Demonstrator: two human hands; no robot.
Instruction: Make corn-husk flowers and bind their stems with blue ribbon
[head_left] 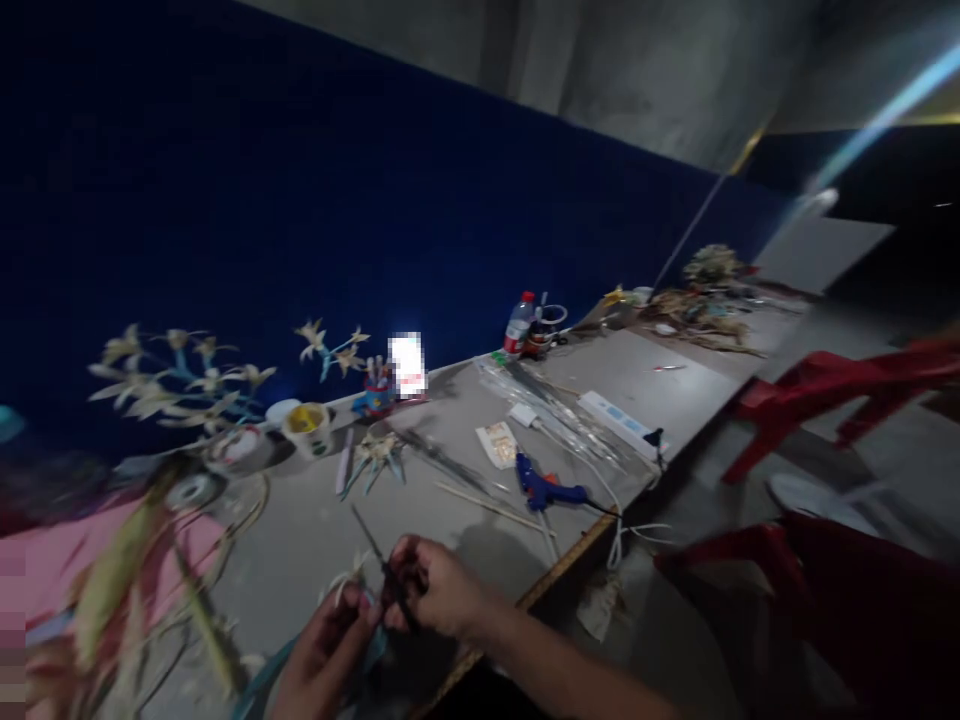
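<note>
My right hand grips a pair of dark scissors, their blades pointing up and to the left over the table. Close beside it, my left hand pinches a small craft flower with pale, thin petals. Some light blue shows under the fingers, but its shape is blurred. The two hands nearly meet at the table's front edge. Beyond them lies a finished-looking pale flower cluster with blue stems. A blue glue gun rests on its side to the right of my hands.
Blue-stemmed flowers stand by the wall, near a cup of yellow stuff. A power strip, a bottle and thin sticks lie or stand farther right. Red chairs are beyond the table edge. Husks lie left.
</note>
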